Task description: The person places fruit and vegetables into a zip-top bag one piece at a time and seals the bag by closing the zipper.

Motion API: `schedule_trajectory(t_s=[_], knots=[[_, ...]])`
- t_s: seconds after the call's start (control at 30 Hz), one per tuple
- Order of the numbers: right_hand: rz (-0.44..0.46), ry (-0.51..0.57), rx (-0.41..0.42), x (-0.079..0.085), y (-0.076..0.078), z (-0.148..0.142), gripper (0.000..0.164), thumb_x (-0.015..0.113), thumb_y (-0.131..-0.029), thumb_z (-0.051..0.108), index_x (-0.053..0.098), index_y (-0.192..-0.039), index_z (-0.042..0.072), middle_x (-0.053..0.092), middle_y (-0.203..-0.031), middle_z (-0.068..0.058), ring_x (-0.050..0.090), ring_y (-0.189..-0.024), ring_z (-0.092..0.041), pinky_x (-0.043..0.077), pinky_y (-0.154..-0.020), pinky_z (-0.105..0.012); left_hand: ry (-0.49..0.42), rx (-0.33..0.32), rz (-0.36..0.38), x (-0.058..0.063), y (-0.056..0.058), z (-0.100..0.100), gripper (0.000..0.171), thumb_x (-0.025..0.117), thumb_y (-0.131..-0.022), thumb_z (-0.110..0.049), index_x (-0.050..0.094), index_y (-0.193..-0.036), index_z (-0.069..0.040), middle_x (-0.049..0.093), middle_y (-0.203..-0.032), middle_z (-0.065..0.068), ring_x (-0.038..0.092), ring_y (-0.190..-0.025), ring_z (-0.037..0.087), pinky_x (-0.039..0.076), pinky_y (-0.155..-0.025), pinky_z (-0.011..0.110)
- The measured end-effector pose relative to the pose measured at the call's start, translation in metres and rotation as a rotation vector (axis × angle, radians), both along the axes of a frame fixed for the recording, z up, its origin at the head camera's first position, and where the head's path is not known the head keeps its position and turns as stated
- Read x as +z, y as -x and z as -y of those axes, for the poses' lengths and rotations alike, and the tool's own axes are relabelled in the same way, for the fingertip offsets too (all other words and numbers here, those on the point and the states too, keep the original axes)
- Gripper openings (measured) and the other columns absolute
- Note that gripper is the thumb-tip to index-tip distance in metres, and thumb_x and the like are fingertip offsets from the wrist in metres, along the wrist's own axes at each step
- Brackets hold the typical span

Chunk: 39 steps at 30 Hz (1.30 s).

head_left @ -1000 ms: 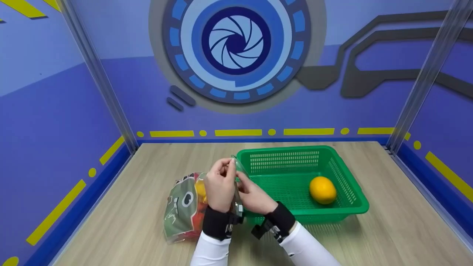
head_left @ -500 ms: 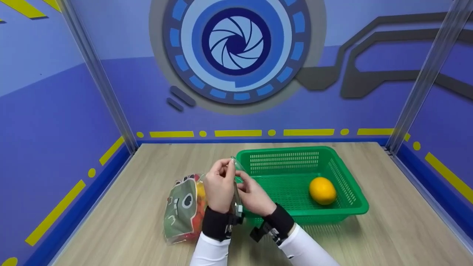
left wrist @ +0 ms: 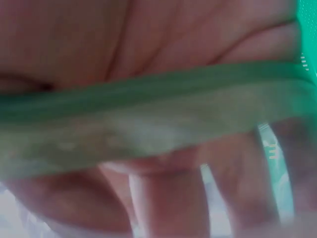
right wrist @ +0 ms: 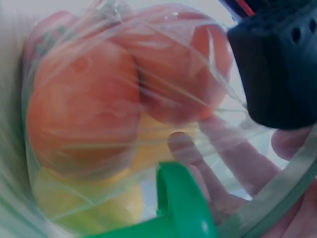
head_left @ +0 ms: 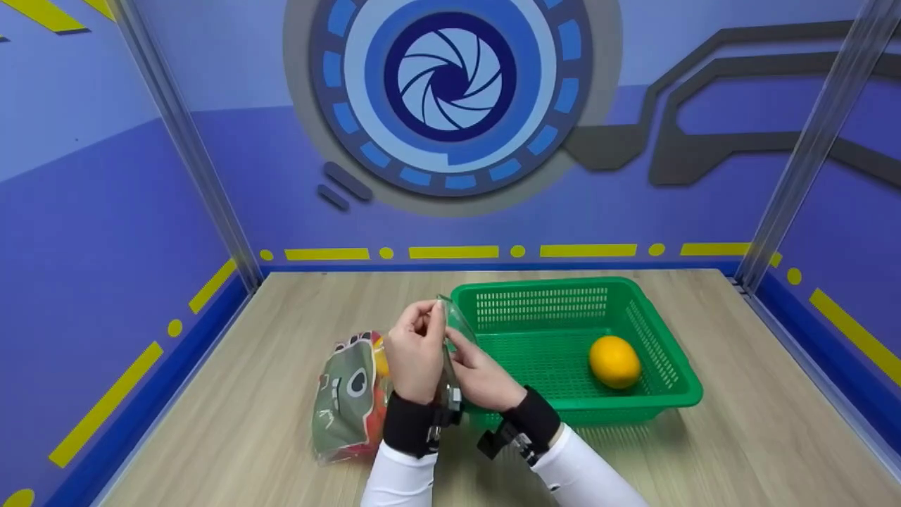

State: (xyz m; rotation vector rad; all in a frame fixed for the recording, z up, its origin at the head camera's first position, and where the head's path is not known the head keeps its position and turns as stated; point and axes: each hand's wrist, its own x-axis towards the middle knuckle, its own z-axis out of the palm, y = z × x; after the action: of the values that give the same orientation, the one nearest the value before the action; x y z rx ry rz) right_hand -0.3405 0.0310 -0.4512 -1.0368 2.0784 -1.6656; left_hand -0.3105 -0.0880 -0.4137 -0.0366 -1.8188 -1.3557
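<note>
A clear plastic zip bag (head_left: pixel 345 405) with a printed cartoon face stands on the table, bulging with fruit. My left hand (head_left: pixel 415 355) pinches the top corner of its opening between thumb and curled fingers. Just right of it, my right hand (head_left: pixel 486 377) holds the same edge, its fingertips partly hidden behind the left hand. Across the palm in the left wrist view runs the bag's greenish zip strip (left wrist: pixel 148 124). Through the plastic, the right wrist view shows red-orange round fruits (right wrist: pixel 84 109), a yellow fruit (right wrist: pixel 89 198), and fingers (right wrist: pixel 233 153) behind the film.
Right beside my hands stands a green slotted plastic basket (head_left: pixel 584 405). One orange-yellow round fruit (head_left: pixel 614 362) lies inside it. The wooden table (head_left: pixel 232 422) is enclosed by blue panels (head_left: pixel 112 282) at the back and sides.
Both hands stay on the bag's edge with only small shifts. My left hand has edged slightly left, and the clear flap by its fingertips shows a little more than half a second ago.
</note>
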Motion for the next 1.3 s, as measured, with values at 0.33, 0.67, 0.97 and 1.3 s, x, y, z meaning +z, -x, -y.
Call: schedule_trajectory(t_s=[0.33,0.67,0.97,1.3], knots=[[-0.046,-0.058,-0.056,0.005,0.004,-0.008,0.051,0.037,-0.111,0.011,0.026,-0.16,0.004,0.056,-0.083,-0.005,0.036,-0.054,-0.007,0.034,-0.058,-0.022,-0.018,-0.011,0.03,0.003,-0.001,0.0,0.013,0.069,-0.098,-0.014,0.075,-0.093,-0.004,0.052,-0.061,0.0,0.04,-0.051,0.002,0.031,-0.049,0.02],[-0.076,-0.086,-0.134,0.009,0.008,-0.02,0.049,0.038,-0.112,0.015,0.026,-0.159,0.003,0.063,-0.132,-0.025,0.06,-0.123,-0.04,0.046,-0.081,-0.031,-0.029,-0.023,0.034,0.003,-0.002,0.0,0.012,0.07,-0.098,-0.014,0.075,-0.092,-0.004,0.052,-0.061,0.0,0.039,-0.051,0.003,0.03,-0.048,0.019],[-0.066,-0.036,-0.202,0.019,0.014,-0.035,0.047,0.039,-0.112,0.012,0.029,-0.157,0.003,0.064,-0.133,-0.023,0.058,-0.128,-0.041,0.05,-0.093,-0.043,-0.04,-0.034,0.05,0.005,-0.003,0.0,0.011,0.07,-0.098,-0.014,0.076,-0.093,-0.006,0.051,-0.061,-0.002,0.042,-0.052,0.005,0.032,-0.05,0.019],[-0.027,0.083,-0.392,0.035,0.023,-0.069,0.046,0.042,-0.11,0.009,0.036,-0.156,0.012,0.064,-0.137,-0.019,0.061,-0.126,-0.037,0.053,-0.096,-0.043,-0.042,-0.018,0.06,0.005,-0.002,-0.001,0.01,0.071,-0.097,-0.013,0.076,-0.093,-0.006,0.053,-0.063,-0.001,0.044,-0.055,0.005,0.033,-0.052,0.018]])
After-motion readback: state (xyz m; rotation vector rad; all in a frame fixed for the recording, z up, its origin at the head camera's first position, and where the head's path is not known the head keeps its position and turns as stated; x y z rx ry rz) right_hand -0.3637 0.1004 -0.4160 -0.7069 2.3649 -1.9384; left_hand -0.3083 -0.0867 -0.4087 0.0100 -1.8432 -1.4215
